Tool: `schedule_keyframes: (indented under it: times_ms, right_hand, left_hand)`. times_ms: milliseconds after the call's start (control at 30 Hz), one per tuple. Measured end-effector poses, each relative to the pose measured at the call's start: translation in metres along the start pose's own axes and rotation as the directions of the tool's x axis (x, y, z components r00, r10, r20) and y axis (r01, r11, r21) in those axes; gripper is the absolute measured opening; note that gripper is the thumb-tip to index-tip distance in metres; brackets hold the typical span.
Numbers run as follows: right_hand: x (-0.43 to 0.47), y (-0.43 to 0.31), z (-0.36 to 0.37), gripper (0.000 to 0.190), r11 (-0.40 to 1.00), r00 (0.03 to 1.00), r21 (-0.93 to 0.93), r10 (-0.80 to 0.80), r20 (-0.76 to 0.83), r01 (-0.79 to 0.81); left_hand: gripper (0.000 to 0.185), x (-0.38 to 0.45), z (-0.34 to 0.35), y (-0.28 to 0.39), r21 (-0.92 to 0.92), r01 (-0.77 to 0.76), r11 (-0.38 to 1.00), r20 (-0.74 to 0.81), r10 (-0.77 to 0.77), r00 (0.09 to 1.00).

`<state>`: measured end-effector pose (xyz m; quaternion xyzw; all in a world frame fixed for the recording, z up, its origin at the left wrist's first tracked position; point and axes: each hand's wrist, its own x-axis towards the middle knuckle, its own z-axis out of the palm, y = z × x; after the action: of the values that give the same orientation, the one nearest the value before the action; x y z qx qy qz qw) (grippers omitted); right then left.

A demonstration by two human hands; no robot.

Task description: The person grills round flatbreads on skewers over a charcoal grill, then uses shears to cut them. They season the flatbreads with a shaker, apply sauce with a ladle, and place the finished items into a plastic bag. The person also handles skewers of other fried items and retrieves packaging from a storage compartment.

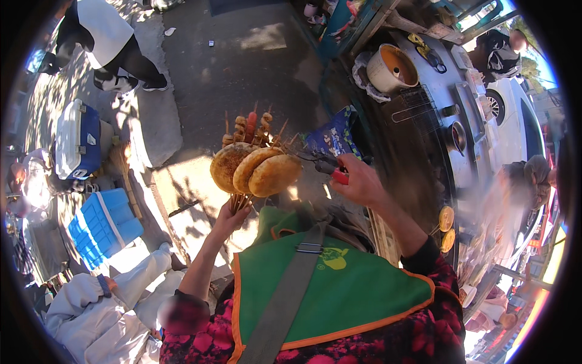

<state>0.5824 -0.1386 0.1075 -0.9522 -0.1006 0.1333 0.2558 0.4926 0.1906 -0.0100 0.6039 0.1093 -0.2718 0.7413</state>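
Note:
My left hand (pixel 231 220) grips a bundle of wooden skewers (pixel 239 201) by their lower ends. Three round browned flatbreads (pixel 276 176) fan out over the upper part of the bundle. Above them show a red sausage (pixel 251 126) and several spiral-cut pieces (pixel 263 125) on skewers. My right hand (pixel 361 179) is closed around a red-and-dark-handled tool (pixel 327 167), either pliers or shears. Its thin jaws point left towards the right edge of the breads. Whether the tip touches a skewer is too small to tell.
On the right, a long counter carries a pot of orange-brown sauce (pixel 393 66), a wire grill basket (pixel 416 109) and two flatbreads (pixel 447 219). Left stand a blue-and-white cooler (pixel 79 141), a blue foam-like box (pixel 107 225) and a straw broom (pixel 127 177). A seated person (pixel 97 309) is lower left.

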Motion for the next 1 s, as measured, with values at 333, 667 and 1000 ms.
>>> schedule_keyframes:
  times_ms: [333, 667, 1000]
  right_hand:
    - [0.02, -0.028, 0.003, 0.038, 0.994, 0.982, -0.102, 0.055, 0.182, -0.036]
    - [0.022, -0.014, 0.009, 0.037, 0.994, 0.983, -0.021, -0.101, 0.153, 0.106]
    - [0.045, -0.03, -0.009, 0.032, 0.951, 0.946, -0.032, -0.303, 0.118, 0.308]
  left_hand:
    - [0.014, -0.002, -0.013, 0.009, 0.051, 0.032, 0.998, -0.102, -0.027, 0.994]
    - [0.029, -0.003, -0.019, -0.006, -0.005, 0.028, 1.0, 0.027, -0.028, 0.999]
    - [0.042, -0.003, -0.014, -0.011, 0.124, -0.013, 0.992, 0.06, 0.006, 0.998]
